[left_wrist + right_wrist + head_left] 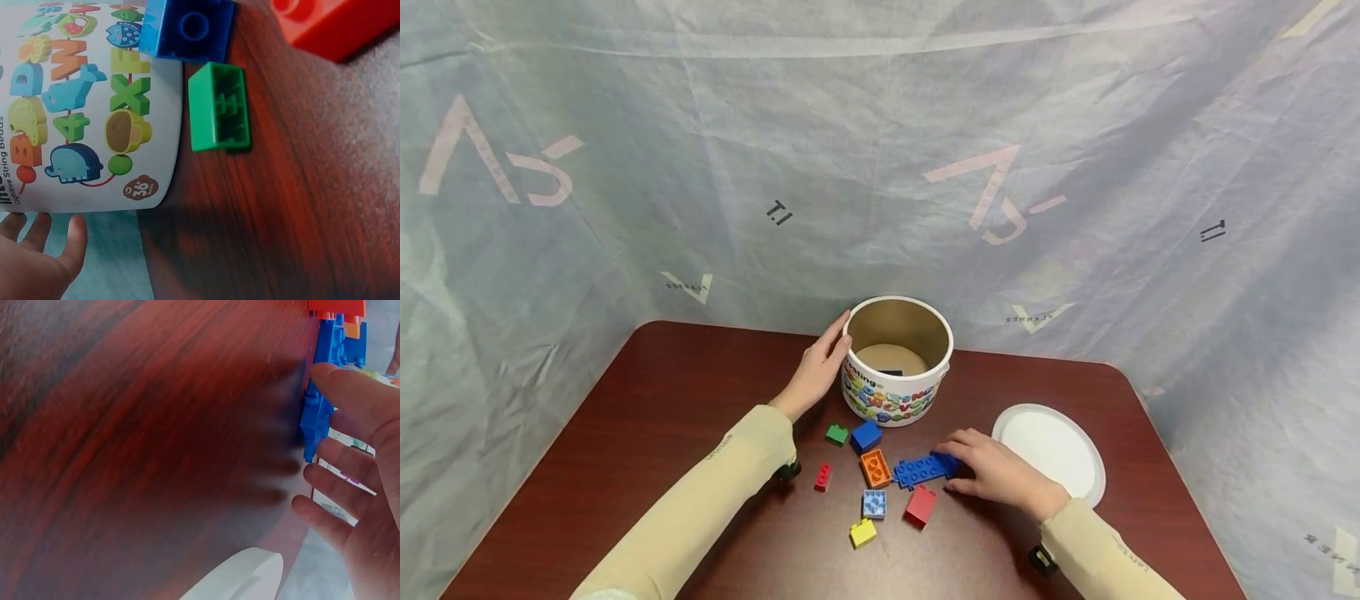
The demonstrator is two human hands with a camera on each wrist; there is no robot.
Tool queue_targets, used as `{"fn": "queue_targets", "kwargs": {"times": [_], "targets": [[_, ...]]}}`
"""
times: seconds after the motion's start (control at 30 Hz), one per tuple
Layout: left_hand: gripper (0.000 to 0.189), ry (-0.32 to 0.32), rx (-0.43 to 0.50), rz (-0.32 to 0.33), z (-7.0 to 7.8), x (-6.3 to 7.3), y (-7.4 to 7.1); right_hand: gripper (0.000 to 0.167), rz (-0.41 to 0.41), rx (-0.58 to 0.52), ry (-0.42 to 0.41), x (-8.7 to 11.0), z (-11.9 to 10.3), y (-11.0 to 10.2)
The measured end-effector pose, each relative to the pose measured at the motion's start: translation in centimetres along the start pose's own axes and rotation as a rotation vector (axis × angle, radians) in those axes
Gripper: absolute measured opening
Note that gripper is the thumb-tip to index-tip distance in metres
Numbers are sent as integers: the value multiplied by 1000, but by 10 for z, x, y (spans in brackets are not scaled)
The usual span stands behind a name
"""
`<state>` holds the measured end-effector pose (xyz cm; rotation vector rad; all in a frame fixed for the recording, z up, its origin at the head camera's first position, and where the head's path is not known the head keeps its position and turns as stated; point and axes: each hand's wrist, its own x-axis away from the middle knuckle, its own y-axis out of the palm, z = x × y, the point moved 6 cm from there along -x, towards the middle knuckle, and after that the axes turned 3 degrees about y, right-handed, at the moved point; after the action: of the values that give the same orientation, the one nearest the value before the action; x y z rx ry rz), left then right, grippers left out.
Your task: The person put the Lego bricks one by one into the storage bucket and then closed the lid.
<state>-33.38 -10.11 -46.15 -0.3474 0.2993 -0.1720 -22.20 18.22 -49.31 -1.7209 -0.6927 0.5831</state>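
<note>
My left hand rests with fairly straight fingers against the left side of a round white bucket printed with colourful letters and animals. My right hand straddles the right end of a long blue toy brick piece, thumb on the near side and fingers on the far side. In the right wrist view its fingers look extended and spread around the blue piece; firm contact is not clear. Beside the bucket lie a green brick and a blue brick. An orange brick adjoins the long piece.
A red brick, a light blue brick, a yellow brick and a small red brick lie nearer on the brown table. The white lid is at the right. Inside the bucket sits a dark piece.
</note>
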Motion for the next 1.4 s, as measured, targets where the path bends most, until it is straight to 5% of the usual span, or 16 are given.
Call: {"fn": "queue_targets", "kwargs": {"times": [1.4], "targets": [[57, -2, 9, -2, 0, 2, 0, 41, 4, 51, -17, 4, -3, -1]]}}
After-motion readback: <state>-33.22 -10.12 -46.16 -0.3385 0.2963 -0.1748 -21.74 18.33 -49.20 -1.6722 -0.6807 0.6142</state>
